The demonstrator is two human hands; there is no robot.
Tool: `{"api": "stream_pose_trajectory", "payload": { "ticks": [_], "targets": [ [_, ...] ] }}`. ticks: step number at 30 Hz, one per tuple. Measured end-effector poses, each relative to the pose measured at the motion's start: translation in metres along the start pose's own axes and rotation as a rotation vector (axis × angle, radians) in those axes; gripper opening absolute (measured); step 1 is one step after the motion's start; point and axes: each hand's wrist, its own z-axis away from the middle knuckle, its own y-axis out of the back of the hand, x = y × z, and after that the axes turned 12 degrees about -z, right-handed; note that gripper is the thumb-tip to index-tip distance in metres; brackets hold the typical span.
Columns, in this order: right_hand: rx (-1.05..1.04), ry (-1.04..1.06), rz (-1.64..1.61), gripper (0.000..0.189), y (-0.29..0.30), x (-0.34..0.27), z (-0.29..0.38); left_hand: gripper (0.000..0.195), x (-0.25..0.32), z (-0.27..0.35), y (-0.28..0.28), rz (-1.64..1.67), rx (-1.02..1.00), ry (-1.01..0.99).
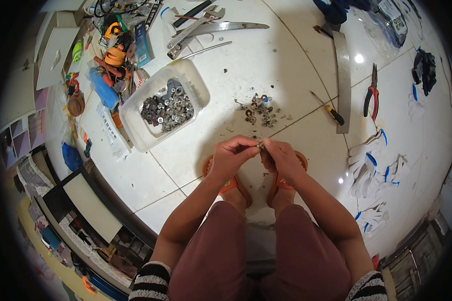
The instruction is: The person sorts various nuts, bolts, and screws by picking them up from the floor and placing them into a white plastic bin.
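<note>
My left hand (233, 154) and my right hand (282, 156) meet above my orange sandals, fingertips nearly touching. Between them they pinch a small metal piece (260, 145), perhaps a nut or screw; its exact kind is hidden by the fingers. Just beyond the hands, a loose pile of small nuts, washers and screws (263, 111) lies on the tiled floor. To its left, a clear plastic container (135, 139) holds dark fasteners on one side and silvery nuts and washers on the other, with a grey part at the back.
An adjustable wrench (196, 28), a curved saw blade (241, 26) and a metal rod (207, 50) lie at the top. On the right are a screwdriver (328, 109), a long metal blade (343, 82), needle-nose pliers (372, 92) and white gloves (361, 165). Mixed supplies crowd the left.
</note>
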Motion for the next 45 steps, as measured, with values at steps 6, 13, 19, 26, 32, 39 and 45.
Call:
{"api": "stream_pose_trajectory", "payload": {
  "ticks": [6,13,19,26,32,39,45],
  "targets": [
    [0.104,0.392,0.298,0.036,-0.002,0.012,-0.004,0.011,-0.003,0.004,0.002,0.040,-0.008,0.019],
    [0.143,0.425,0.287,0.038,-0.006,0.012,-0.006,0.013,-0.005,0.004,0.004,0.070,-0.031,0.049],
    [0.144,0.375,0.321,0.033,-0.008,0.000,-0.001,0.011,-0.002,0.000,0.008,0.066,0.010,0.014],
    [0.199,0.476,0.490,0.029,-0.013,-0.001,0.000,0.011,0.001,0.001,0.006,0.091,-0.022,0.006],
    [-0.095,0.081,-0.098,0.034,-0.005,-0.009,0.002,0.011,0.009,0.000,0.003,0.139,-0.041,-0.016],
    [0.203,0.571,0.543,0.037,-0.010,-0.007,0.000,0.011,0.009,-0.002,0.002,0.096,-0.048,-0.092],
    [0.201,0.371,0.305,0.034,-0.014,-0.013,0.004,0.011,0.012,-0.003,0.003,0.098,-0.049,-0.104]
  ]
}}
